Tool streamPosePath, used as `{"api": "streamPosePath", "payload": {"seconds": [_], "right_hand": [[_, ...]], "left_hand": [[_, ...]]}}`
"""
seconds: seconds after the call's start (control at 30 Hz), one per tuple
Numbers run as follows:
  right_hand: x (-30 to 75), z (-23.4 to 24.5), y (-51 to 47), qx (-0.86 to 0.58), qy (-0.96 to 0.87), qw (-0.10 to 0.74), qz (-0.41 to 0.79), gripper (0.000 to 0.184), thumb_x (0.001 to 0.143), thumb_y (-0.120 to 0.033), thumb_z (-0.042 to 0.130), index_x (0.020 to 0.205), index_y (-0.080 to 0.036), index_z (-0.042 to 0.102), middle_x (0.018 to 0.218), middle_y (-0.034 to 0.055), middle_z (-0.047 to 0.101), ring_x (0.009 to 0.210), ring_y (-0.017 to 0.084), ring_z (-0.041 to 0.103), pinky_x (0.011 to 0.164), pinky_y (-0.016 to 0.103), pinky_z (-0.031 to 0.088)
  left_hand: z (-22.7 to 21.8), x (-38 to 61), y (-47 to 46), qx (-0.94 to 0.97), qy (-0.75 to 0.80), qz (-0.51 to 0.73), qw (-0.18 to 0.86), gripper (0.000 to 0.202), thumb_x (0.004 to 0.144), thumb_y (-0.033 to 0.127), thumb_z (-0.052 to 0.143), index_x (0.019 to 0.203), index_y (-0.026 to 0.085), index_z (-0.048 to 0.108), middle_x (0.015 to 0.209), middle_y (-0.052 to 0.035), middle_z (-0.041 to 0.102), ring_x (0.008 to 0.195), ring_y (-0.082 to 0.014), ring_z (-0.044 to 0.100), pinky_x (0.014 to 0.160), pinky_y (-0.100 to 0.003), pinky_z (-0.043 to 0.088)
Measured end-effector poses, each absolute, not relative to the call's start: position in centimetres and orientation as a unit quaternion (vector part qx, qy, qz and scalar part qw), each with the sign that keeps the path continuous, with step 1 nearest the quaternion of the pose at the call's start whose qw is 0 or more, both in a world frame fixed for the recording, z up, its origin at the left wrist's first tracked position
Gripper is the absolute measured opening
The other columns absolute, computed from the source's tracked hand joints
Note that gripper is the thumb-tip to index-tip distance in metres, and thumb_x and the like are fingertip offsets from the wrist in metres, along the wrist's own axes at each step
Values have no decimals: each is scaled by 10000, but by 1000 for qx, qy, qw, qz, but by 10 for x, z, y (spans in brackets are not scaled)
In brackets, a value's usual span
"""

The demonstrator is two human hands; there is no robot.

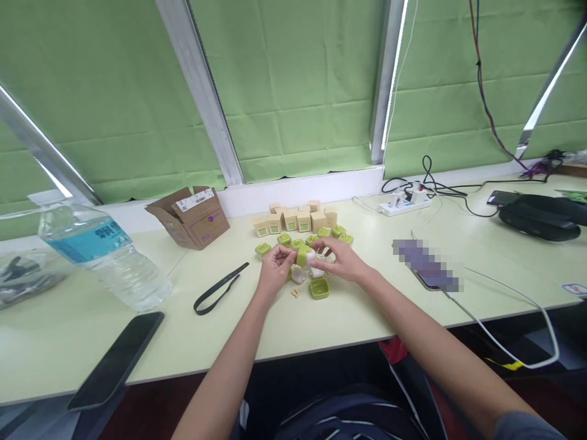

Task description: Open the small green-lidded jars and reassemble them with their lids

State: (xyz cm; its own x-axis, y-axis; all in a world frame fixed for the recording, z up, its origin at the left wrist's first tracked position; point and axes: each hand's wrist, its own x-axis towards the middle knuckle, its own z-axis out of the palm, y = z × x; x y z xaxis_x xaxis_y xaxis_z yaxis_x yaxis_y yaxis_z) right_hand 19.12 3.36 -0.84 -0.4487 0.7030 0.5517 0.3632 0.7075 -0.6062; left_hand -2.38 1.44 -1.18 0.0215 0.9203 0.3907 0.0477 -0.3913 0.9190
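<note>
Closest, on the left, a black phone (117, 360) lies at the front edge of the desk (257, 339). Farther in is a thin black strap (217, 290) in a loop, and a big water bottle (105, 250) lies tilted to the left of it.

In the middle, a little green dish (320, 289) sits with its open side up. Just left of it is a tiny tan bit (295, 294). I can't tell what that bit is.

Past the dish, the two hands hold one small green and white thing (303, 255) up over the desk. The left hand (279, 261) pinches its green side. The right hand (337, 256) has its fingers bent close around the white side. Some white pieces (316, 272) are under the hands, partly hidden.

Behind the hands are small green boxes (323, 232), spread out in a loose bunch. They look shut, so I think the one in the hands is part way done, with the dish left apart from it.

Farther back, small tan cartons (288, 221) stand close together. They look closed too. A bigger brown box (198, 219) with its flaps up is on their left.
</note>
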Motion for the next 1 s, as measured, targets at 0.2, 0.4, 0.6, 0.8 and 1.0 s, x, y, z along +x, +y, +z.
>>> {"api": "streamPosePath", "payload": {"seconds": [0.2,0.4,0.6,0.8,1.0], "right_hand": [[183,-15,34,-308,-791,465,251,449,763,-545,746,1047,-206,669,967,60,718,829,202,683,767,369,596],[183,-18,36,-286,-768,494,291,419,783,-523,737,1070,-217,730,1009,66,744,884,224,715,846,410,618],[180,-18,36,-287,-796,489,211,406,791,-528,732,1060,-224,747,912,65,745,797,205,694,770,372,611],[177,-20,34,-293,-819,478,124,300,867,-456,668,1047,-230,747,883,73,737,774,206,669,753,367,568],[177,-19,34,-300,-829,460,105,322,865,-466,679,1086,-240,737,921,80,729,820,218,667,766,365,551]], "left_hand": [[-10,-21,11,626,389,545,400,385,738,519,754,780,179,578,911,-81,714,825,-190,680,778,-327,547],[-9,-19,11,635,385,542,393,381,821,492,683,1047,191,624,1051,-93,706,955,-207,675,813,-320,535],[-9,-14,3,711,423,498,260,361,890,424,613,1197,238,657,1180,-82,682,1046,-229,641,913,-344,492],[-12,-12,0,762,432,462,136,359,887,359,625,1230,259,655,1215,-61,696,1089,-250,630,994,-390,444],[-12,-14,-1,761,435,457,154,332,920,355,574,1226,263,662,1211,-51,702,1081,-246,644,949,-364,468]]}}
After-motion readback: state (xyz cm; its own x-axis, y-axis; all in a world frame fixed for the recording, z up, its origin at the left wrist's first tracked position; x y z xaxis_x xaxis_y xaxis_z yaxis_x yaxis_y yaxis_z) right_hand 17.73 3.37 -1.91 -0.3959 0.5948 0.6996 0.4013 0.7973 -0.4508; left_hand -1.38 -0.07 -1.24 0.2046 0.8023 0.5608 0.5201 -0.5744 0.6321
